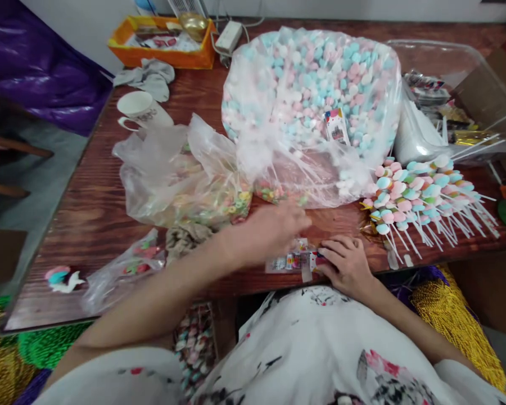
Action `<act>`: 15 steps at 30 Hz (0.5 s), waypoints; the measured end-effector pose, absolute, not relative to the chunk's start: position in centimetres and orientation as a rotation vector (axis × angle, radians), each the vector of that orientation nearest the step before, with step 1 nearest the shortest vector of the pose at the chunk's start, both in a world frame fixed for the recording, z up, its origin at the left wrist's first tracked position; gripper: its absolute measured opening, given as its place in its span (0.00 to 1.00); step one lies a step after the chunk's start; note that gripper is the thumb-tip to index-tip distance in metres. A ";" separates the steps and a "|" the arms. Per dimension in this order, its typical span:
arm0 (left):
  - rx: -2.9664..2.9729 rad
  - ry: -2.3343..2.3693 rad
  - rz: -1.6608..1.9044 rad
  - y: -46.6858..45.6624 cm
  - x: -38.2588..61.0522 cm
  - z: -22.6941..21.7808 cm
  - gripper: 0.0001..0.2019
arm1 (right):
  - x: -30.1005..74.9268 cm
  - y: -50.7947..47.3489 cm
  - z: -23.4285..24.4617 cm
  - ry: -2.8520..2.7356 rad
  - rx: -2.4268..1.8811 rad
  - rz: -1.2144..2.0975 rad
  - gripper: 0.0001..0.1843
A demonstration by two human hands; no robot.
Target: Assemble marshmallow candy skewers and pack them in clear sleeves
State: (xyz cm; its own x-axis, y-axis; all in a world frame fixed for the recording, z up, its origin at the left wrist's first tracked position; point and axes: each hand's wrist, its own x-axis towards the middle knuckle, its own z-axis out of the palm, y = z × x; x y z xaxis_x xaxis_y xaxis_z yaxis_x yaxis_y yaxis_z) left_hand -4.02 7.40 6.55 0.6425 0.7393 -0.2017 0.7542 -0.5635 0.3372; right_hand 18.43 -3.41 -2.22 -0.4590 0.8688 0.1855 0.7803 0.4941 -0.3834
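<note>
My left hand (274, 228) is smeared by motion above the table's near middle, close to a clear bag of small fruit-coloured pieces (225, 197). Its fingers are too blurred to show a hold. My right hand (343, 264) is closed at the table's front edge, thumb and fingers on the right end of a small printed clear packet (294, 260). To its right lies a pile of sticks threaded with pink, blue and white puffs (421, 188). Behind both hands rests a big clear bag of pastel puffs (316, 79), with a small printed card (336, 126) on it.
At the left are a white mug (141, 109), a grey cloth (147, 77), a small bag with red pieces (129, 270) and a mermaid-tail piece (65, 280). An orange box (162, 59) stands at the back left. A clear plastic bin (434, 50) is at the back right.
</note>
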 end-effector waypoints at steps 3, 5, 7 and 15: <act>2.643 0.912 -0.235 2.4 -3.7 4.3 0.21 | 18.6 -3.8 -2.8 -2.450 -1.390 0.321 0.15; 2.660 0.970 -0.203 1.8 -3.5 2.5 0.18 | 19.3 -3.3 -2.5 -2.454 -1.437 0.248 0.12; 2.658 1.028 -0.151 2.5 -2.9 1.0 0.14 | 20.2 -2.5 -2.2 -2.428 -1.500 0.138 0.10; 2.723 1.313 0.130 2.3 0.3 -0.8 0.13 | 20.8 -2.1 -3.4 -2.498 -1.222 -0.037 0.11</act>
